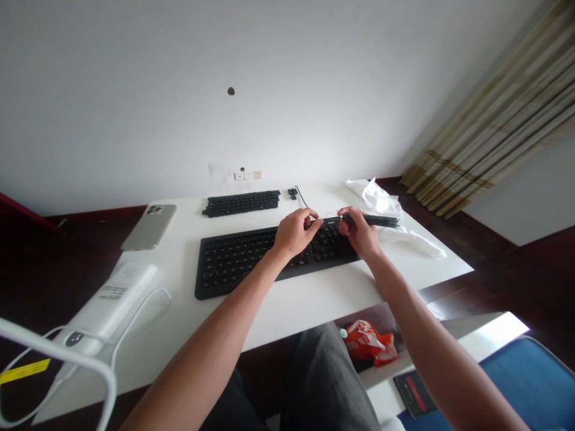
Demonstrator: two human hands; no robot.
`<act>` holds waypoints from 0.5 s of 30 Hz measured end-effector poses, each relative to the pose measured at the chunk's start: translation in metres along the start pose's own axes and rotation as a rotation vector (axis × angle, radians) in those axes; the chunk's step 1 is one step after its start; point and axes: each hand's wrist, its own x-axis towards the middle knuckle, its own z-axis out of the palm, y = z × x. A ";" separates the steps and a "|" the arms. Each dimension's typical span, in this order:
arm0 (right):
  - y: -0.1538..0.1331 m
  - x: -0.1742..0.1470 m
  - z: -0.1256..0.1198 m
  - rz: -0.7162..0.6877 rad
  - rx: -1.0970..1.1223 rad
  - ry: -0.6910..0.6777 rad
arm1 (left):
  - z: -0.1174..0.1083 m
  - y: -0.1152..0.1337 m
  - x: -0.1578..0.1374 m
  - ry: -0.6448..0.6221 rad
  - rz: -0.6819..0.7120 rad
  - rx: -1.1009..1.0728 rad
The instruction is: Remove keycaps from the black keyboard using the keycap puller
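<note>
A black keyboard (242,257) lies at a slant on the white table, with many keycaps off and their sockets bare. My left hand (296,230) is over its right half, thumb and fingers drawn together near the top edge; whatever they hold, if anything, is hidden. Just to the right, my right hand (357,227) grips a dark, long, brush-like tool (380,221) that points rightward. Fine wires show between the two hands, close to the tool's left end. Behind the keyboard, black keycaps (242,203) sit in close rows, with a small separate group (293,193) beside them.
A phone (150,227) and a white power strip (112,299) with a looped cable occupy the left side. Crumpled white wrapping (381,200) is at the back right. Below the front edge, an open drawer (395,365) holds an orange-red bag (371,344).
</note>
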 end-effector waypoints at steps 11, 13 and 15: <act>0.005 -0.002 -0.003 -0.098 -0.404 0.124 | 0.004 -0.005 -0.002 -0.172 0.097 0.176; 0.010 -0.001 -0.004 -0.102 -0.429 0.103 | 0.006 -0.006 -0.003 -0.189 0.112 0.198; 0.013 0.000 -0.004 -0.111 -0.453 0.076 | 0.007 -0.006 -0.003 -0.197 0.116 0.215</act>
